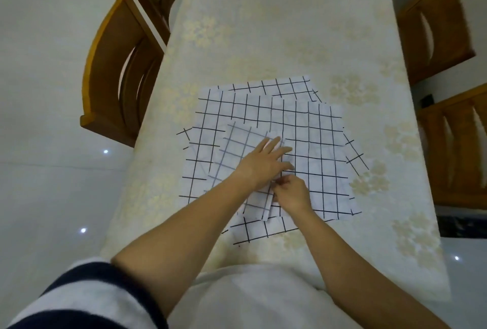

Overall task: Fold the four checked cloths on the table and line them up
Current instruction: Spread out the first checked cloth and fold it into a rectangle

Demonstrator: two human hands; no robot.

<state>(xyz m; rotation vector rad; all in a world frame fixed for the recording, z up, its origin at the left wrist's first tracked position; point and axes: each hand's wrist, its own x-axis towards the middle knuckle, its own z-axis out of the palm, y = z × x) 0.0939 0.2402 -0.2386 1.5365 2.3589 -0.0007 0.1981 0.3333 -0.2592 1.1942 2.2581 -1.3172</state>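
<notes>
The four cloths (311, 144) lie overlapped in a loose heap on the near half of the table (290, 25), closer to its right edge than its left, none yet in a row. On top, toward the near left of the heap, sits the folded cloth (242, 149), a narrower strip whose faint grey lines suggest the back of the fabric is showing.

The left hand (261, 162) lies flat and open on that strip, fingers spread and pressing it down. The right hand (291, 193) is closed in a pinch on the strip's near right edge, thumb and forefinger nipping the doubled layers where they meet.

The fabric looks thin, light and limp, with sharp creases, so it should fold easily but will not hold shape unless pressed. It probably slides readily on the smooth tablecloth and on the cloths beneath, so dragging one may pull the others askew. The best hold is likely at the corners or along a doubled edge, with the other palm weighing down the middle while the fold is made.
</notes>
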